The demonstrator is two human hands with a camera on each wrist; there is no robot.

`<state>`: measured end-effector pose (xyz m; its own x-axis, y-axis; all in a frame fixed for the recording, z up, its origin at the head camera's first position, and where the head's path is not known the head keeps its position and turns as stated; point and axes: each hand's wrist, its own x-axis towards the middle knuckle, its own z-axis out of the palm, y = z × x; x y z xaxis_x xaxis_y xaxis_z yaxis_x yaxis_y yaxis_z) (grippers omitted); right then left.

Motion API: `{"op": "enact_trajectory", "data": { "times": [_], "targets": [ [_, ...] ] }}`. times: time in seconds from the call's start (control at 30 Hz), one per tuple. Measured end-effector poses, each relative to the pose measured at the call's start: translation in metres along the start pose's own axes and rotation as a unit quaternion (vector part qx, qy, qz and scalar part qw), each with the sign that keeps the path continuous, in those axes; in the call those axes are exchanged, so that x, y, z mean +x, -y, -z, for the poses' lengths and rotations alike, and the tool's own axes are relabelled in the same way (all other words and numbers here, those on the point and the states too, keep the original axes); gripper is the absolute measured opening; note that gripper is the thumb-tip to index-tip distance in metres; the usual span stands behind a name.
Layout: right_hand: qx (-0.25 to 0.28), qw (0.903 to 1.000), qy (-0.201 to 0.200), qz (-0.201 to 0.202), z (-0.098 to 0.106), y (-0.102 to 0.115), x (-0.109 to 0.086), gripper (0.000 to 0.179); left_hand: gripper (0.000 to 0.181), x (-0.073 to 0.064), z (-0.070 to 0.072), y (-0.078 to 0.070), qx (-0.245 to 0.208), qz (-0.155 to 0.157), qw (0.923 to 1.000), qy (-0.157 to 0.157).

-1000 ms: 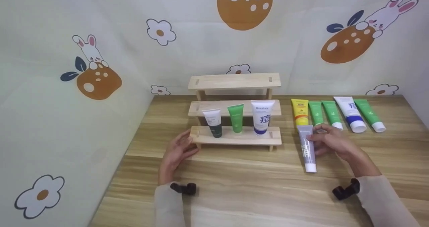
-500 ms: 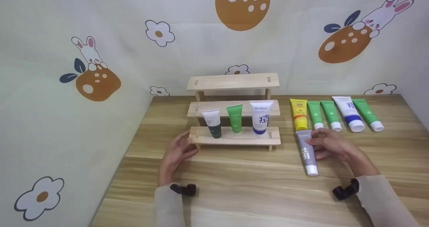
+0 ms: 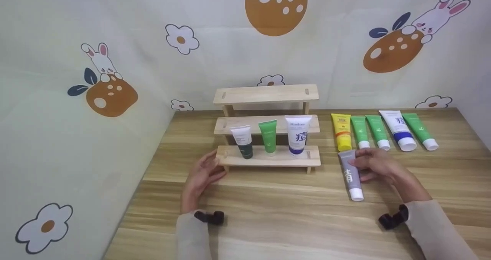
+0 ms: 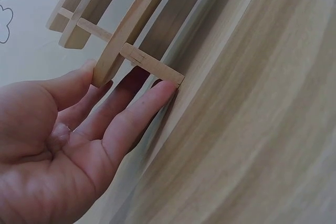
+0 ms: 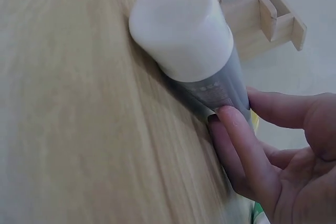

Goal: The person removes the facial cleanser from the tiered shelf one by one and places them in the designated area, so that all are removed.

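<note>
My right hand (image 3: 378,165) pinches a grey squeeze tube (image 3: 350,173) with a white cap, thumb on one side and fingers on the other. In the right wrist view the cap (image 5: 184,27) points toward the camera, close over the tabletop. My left hand (image 3: 201,177) holds the left end of a three-tier wooden display rack (image 3: 268,161). Its thumb presses the end of the lowest shelf, and its fingers reach under to the leg (image 4: 152,64). On that shelf stand a white-and-dark-green tube (image 3: 244,142), a green tube (image 3: 269,137) and a white-and-blue tube (image 3: 298,135).
Right of the rack, a row of tubes lies at the back: a yellow tube (image 3: 341,131), green tubes such as the rightmost green tube (image 3: 420,130), and a white-and-blue tube (image 3: 397,129). A patterned cloth (image 3: 222,60) hangs behind the wooden table (image 3: 276,221).
The grey tube has come slightly toward me in my right hand, uncovering the lower end of the yellow tube. My left hand stays at the rack. The head view has shifted a little.
</note>
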<state>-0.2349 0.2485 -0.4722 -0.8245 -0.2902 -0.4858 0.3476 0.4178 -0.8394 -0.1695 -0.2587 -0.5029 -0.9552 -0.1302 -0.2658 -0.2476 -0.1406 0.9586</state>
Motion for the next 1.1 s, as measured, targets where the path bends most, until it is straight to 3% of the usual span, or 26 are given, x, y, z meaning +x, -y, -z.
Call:
{"op": "enact_trajectory", "data": {
  "times": [0.3, 0.47, 0.6, 0.83, 1.1],
  "targets": [
    [-0.024, 0.9993, -0.025, 0.01, 0.009, 0.005, -0.006, 0.072, 0.049, -0.002, -0.001, -0.001, 0.002, -0.005, 1.0, 0.0],
    [-0.057, 0.996, -0.062, 0.029, 0.01, 0.02, -0.015, 0.075, 0.048, -0.001, 0.0, 0.0, 0.002, -0.02, 0.9998, 0.009],
    [-0.073, 0.9891, -0.104, 0.075, -0.002, 0.04, -0.026, 0.071, 0.047, -0.001, 0.001, 0.001, -0.001, -0.026, 0.9996, 0.006],
    [-0.059, 0.9678, -0.148, 0.195, -0.035, 0.07, -0.039, 0.062, 0.048, -0.001, 0.0, 0.001, -0.004, -0.03, 0.9994, 0.014],
    [-0.052, 0.9661, -0.127, 0.219, -0.061, 0.095, -0.039, 0.066, 0.049, -0.002, 0.0, 0.002, -0.011, -0.02, 0.9997, 0.012]
  ]
}}
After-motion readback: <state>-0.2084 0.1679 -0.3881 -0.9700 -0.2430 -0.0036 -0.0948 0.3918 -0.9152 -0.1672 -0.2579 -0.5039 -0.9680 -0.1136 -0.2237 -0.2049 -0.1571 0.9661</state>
